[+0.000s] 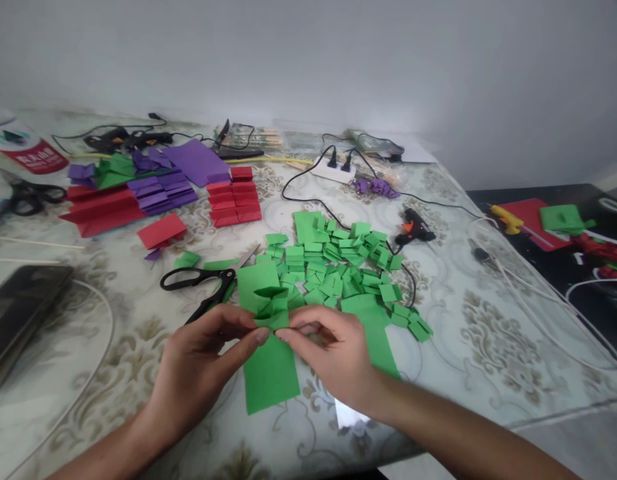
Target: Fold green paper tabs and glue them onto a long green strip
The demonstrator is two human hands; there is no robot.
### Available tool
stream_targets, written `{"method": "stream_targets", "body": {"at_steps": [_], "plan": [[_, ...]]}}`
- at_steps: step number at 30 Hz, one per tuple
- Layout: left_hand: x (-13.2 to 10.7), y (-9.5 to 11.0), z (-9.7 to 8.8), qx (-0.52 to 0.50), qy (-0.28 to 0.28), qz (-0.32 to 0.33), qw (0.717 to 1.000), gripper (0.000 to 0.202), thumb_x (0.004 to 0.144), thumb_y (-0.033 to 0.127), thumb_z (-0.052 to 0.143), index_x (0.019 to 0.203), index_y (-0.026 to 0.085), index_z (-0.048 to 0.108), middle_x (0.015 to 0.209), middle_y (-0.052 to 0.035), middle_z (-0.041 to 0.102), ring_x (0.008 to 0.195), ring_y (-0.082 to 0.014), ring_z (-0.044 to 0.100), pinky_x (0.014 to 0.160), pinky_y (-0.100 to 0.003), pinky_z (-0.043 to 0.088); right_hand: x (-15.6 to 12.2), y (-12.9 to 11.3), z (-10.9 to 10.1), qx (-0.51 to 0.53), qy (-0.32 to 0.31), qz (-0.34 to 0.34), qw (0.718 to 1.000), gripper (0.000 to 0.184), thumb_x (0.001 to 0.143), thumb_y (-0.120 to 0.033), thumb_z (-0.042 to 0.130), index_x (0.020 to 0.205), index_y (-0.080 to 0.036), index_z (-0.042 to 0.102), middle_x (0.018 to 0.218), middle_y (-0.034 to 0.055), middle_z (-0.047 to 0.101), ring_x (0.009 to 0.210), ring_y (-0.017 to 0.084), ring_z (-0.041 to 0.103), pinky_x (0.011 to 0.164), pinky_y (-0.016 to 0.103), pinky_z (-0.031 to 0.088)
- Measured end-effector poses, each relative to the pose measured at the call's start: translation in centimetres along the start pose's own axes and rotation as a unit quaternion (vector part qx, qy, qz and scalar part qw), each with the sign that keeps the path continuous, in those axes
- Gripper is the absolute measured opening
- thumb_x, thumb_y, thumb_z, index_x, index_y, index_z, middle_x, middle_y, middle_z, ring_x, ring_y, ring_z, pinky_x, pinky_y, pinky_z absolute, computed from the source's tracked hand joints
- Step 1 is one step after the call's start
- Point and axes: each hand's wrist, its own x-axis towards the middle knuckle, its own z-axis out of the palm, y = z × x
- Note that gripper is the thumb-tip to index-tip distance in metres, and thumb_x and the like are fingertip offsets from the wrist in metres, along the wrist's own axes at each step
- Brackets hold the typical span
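Between my two hands is a small folded piece of green paper (272, 307), its flaps standing up. My left hand (211, 360) pinches its left lower edge between thumb and fingers. On the other side my right hand (333, 347) grips the right lower edge the same way, the thumbs almost meeting. Beneath them lies a long green paper strip (271, 383). Black-handled scissors (221, 280) rest partly opened just beyond my left hand. A heap of small folded green paper pieces (338, 267) spreads beyond my right hand, with another green sheet (373, 333) partly under that hand.
Folded red papers (234, 200) and purple papers (163, 190) lie at the back left. A white power strip (333, 170) has black plugs in it. A glue gun (414, 228) sits right of the heap, its cable trailing. A dark phone-like slab (26, 317) lies left.
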Motion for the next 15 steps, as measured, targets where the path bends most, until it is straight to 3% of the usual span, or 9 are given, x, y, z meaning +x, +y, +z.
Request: {"method": "stream_targets", "body": {"at_steps": [9,15], "plan": [[-0.13,-0.68,-0.34,0.009,-0.024,0.038,0.999,0.011,0.082,0.016,0.078,0.086,0.023,0.069,0.075,0.0039,0.070,0.067,-0.0115,0.069,0.062,-0.016,0.058,-0.35,0.02,0.01,0.025,-0.002,0.025,0.999,0.012,0.081,-0.021,0.081,0.084,-0.021,0.070,0.077,0.0022,0.077,0.068,0.015,0.075,0.065,0.025,0.062],[-0.31,-0.71,0.06,-0.015,-0.006,0.011,1.000,0.027,0.079,0.018,0.080,0.095,0.025,0.060,0.080,0.0051,0.068,0.069,-0.0115,0.070,0.062,-0.016,0.059,-0.38,-0.17,-0.08,-0.008,-0.006,0.012,1.000,0.015,0.082,-0.020,0.078,0.090,-0.021,0.067,0.078,0.0012,0.075,0.069,0.014,0.073,0.065,0.023,0.061]]}}
